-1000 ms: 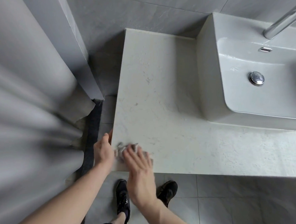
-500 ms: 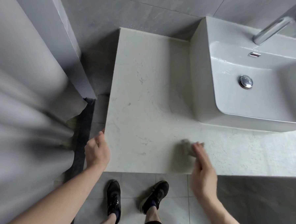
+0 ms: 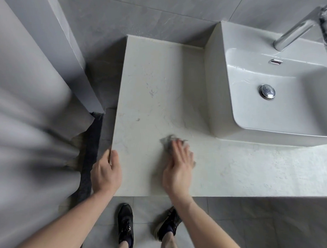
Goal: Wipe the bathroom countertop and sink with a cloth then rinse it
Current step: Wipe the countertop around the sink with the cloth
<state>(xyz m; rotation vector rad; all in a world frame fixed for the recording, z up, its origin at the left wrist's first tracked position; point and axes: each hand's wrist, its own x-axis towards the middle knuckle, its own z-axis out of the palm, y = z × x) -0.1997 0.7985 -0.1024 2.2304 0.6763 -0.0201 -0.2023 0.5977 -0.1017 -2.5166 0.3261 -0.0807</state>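
A pale marbled countertop (image 3: 161, 82) fills the middle of the head view, with a white vessel sink (image 3: 218, 79) standing on its right part. My right hand (image 3: 177, 166) lies flat with straight fingers on a small grey cloth (image 3: 168, 141), pressing it onto the counter near the front edge, left of the sink; hand and cloth are motion-blurred. My left hand (image 3: 107, 172) grips the counter's front left corner, fingers curled over its left edge.
A chrome faucet (image 3: 296, 30) rises behind the sink, and a chrome drain plug (image 3: 267, 91) sits in the basin. A grey shower curtain (image 3: 26, 116) hangs at left beside a tiled wall. My dark shoes (image 3: 126, 226) stand on the grey floor tiles below the counter.
My right hand swept the cloth from the front left corner rightward along the counter, then back left to the middle. My left hand kept its hold on the corner.
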